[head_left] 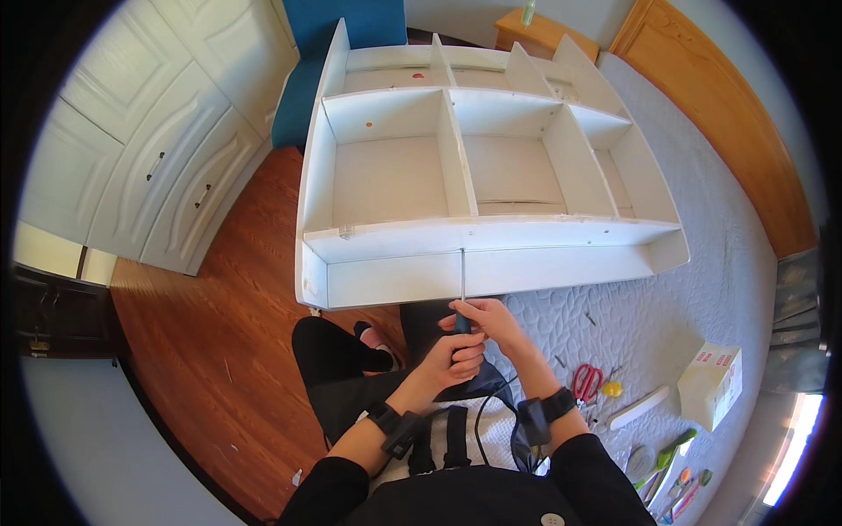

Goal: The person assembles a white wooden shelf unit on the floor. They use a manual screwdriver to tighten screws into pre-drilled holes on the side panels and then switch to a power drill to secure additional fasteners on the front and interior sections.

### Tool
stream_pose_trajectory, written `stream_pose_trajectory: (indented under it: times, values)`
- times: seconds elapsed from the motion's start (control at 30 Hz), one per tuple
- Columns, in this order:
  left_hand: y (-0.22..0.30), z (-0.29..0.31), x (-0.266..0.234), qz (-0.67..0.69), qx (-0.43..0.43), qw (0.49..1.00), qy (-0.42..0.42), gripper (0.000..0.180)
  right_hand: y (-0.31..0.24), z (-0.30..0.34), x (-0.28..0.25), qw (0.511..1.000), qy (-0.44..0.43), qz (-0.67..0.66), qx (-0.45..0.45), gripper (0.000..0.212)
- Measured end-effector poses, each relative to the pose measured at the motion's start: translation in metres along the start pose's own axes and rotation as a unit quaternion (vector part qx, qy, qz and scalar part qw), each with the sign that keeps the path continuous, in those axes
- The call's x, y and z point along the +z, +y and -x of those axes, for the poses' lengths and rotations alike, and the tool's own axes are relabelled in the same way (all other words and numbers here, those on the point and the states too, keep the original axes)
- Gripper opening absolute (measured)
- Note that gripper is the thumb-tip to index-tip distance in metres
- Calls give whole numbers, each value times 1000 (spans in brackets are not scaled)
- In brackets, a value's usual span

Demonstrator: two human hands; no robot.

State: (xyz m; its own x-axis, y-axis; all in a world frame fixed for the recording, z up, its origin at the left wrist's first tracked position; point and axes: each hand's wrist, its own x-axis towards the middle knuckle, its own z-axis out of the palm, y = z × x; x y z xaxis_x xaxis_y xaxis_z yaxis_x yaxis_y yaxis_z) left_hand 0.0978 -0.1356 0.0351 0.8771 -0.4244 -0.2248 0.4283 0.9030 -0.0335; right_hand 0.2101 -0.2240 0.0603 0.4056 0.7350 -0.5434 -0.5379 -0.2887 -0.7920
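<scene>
One black garment with a pale round button [491, 500] is filling the bottom centre of the frame, nearest the camera. At the upper left, a white panelled cabinet [149, 131] is showing two dark handles on its drawer fronts. Right of it, a reddish-brown wooden floor [210, 351] is running downward.

Across the upper centre, one white board shelf unit [395, 237] is lying with its openings upward: three compartments in the far row, three in the middle row, and one long channel along the near edge.

Two bare hands are working at the centre. The left hand [453, 361] is wrapping its fingers around the lower part of one screwdriver with a dark blue handle and a thin metal shaft [462, 323]; the right hand [487, 317] is closing its fingers about the handle's upper end. The screwdriver's long axis is running nearly vertically in the frame, its shaft pointing up over the near channel; whether its tip is touching a screw, I cannot tell.

Farther right, a pale grey quilted mattress cover [548, 320] is holding one pair of red-handled scissors [588, 383], one small yellow object [612, 388], one white rounded strip [638, 408] and one white box [711, 386].
</scene>
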Motion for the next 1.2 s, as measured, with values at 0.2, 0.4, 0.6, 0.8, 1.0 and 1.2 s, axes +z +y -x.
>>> stream_pose_trajectory:
  times: [0.2, 0.4, 0.6, 0.8, 1.0, 1.2]
  values:
    - [-18, -12, 30, -262, 117, 868, 406, 21, 11, 1, -7, 988, -65, -138, 27, 44]
    - [-16, -19, 16, -93, 56, 967, 229, 27, 4, 7, 4, 972, 145, 184, -30, 33]
    - [-1, -7, -5, -12, -6, 1000, -6, 21, -5, -2, -12, 998, -12, 50, 20, 33]
    - [-15, -13, 33, -321, 162, 844, 398, 14, 6, -1, -19, 992, -83, -91, 37, 37]
    - [-9, -10, 26, -136, 83, 949, 273, 19, 1, -1, -8, 997, 32, 67, 5, 36]
    - [9, 3, 8, 43, 6, 998, -46, 30, -2, -1, -8, 983, -75, -165, 22, 38]
